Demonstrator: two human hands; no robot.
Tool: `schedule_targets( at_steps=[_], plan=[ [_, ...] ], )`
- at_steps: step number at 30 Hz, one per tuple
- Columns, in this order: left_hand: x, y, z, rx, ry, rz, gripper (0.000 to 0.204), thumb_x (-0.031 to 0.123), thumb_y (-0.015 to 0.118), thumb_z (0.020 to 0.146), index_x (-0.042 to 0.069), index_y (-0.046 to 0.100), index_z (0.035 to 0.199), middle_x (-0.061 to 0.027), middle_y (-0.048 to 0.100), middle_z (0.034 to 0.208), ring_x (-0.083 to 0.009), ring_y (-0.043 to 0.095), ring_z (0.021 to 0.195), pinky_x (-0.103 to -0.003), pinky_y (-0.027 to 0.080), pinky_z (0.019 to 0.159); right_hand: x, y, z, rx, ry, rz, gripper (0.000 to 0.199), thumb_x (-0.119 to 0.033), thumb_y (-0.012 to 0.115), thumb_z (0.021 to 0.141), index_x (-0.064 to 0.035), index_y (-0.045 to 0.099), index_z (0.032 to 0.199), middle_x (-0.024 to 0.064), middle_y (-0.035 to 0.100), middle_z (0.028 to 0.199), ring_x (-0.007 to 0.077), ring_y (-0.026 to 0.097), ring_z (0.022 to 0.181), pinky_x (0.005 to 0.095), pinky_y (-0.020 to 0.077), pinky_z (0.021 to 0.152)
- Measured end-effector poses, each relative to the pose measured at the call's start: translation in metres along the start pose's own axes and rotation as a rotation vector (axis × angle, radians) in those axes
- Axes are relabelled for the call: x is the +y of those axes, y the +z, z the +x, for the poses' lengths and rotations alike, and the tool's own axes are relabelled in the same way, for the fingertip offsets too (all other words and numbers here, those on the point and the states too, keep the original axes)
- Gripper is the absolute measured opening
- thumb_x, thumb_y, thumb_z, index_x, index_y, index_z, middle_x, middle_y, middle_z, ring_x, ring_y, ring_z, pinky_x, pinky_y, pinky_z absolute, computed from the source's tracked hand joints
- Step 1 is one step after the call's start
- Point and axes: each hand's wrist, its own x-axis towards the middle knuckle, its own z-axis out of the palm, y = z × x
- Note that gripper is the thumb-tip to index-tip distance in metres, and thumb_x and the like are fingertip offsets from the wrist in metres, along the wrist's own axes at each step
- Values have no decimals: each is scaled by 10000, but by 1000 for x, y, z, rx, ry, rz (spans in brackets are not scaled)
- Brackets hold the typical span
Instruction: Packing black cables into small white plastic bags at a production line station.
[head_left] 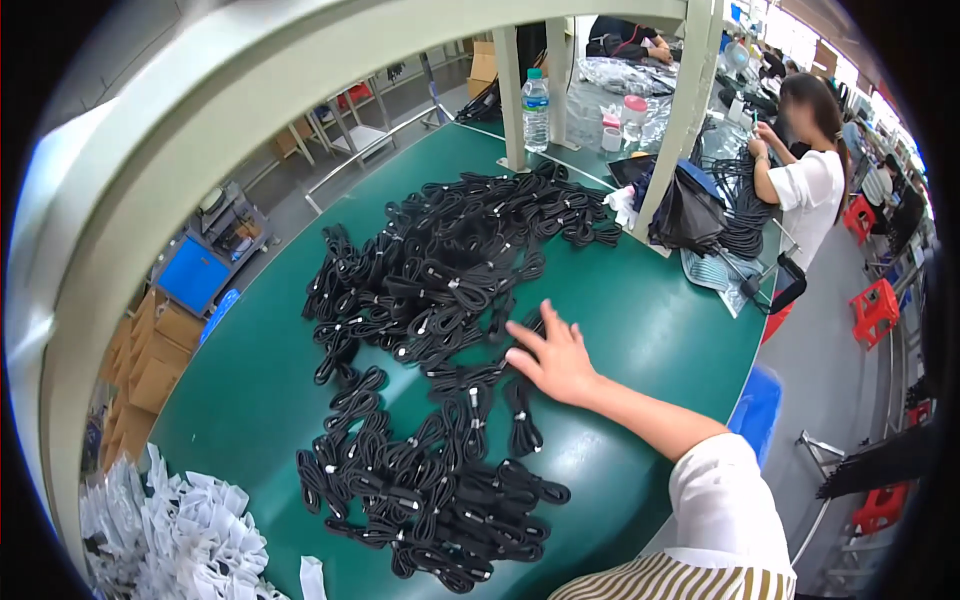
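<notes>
My right hand (pixel 556 358) reaches over the green table (pixel 640 310) with its fingers spread. Its fingertips are beside or on the edge of a big heap of coiled black cables (pixel 455 285); whether they touch one, I cannot tell. Each cable is folded into a small bundle, and some show light metallic ends. A second, nearer pile of cable bundles (pixel 430 490) lies toward the front, with one bundle (pixel 523 420) at its right side just below my hand. My left hand is not in view.
White crumpled plastic bags (pixel 185 525) are heaped at the near left. A water bottle (pixel 536 112) stands at the back beside pale frame posts (pixel 680 130). A dark plastic bag (pixel 690 208) sits at the right edge. A co-worker (pixel 812 185) handles something at the far right.
</notes>
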Motion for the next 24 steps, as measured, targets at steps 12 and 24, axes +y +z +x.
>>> schedule_targets(
  at_steps=[12,24],
  plan=[
    [10,8,69,27,-83,187,179,164,590,904,36,694,832,-157,685,772,-266,667,706,-386,499,626,201,77,302,129,44,231,445,-518,549,932,-234,674,1251,165,506,1426,371,478,1299,437,405,1078],
    [-27,10,57,-51,-141,263,182,174,591,902,37,695,843,-162,689,785,-281,672,723,-399,506,640,110,81,242,-307,-144,105,361,-435,452,994,-324,650,1275,147,476,1450,330,454,1338,399,390,1099]
  ],
)
